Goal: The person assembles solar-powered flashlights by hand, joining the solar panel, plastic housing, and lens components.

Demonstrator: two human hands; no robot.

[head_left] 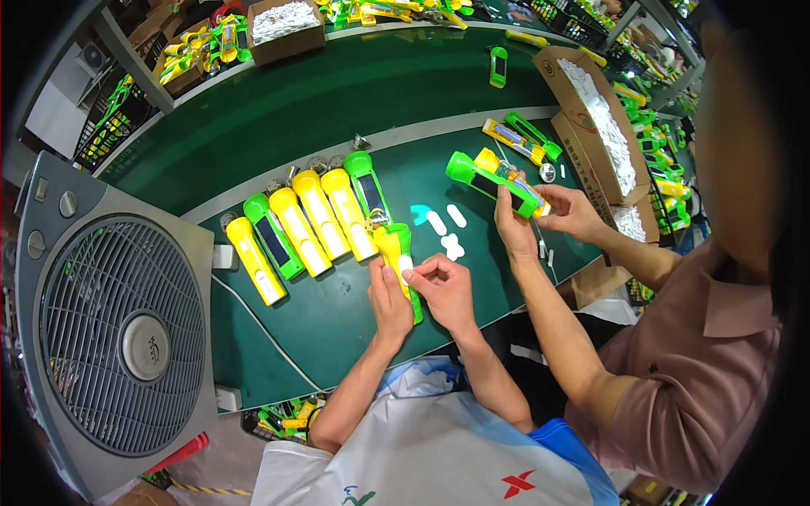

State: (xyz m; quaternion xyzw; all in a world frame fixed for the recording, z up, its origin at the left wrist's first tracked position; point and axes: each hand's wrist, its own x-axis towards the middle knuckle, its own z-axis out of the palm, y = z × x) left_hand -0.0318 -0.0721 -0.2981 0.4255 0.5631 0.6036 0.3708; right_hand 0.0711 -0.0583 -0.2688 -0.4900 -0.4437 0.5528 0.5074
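Observation:
My left hand (390,302) is wrapped round a yellow and green flashlight (390,244), held with its head pointing away from me over the table edge. A small white oval piece (406,264) lies against the flashlight's side, pinched by the thumb and fingers of my right hand (446,292). More white oval pieces (456,216) rest on the table beyond my right hand, beside a white clover-shaped stack (452,246). Left of my hands is a slanted row of flashlights, several yellow (299,230) and some green with dark panels (274,239).
At the right a co-worker's hands (567,218) hold a green flashlight shell (485,181) with a yellow inner part. Cardboard boxes of white pieces (603,126) stand beyond them. A grey box fan (126,329) fills the left side; a white cable (266,333) crosses the green table (316,325).

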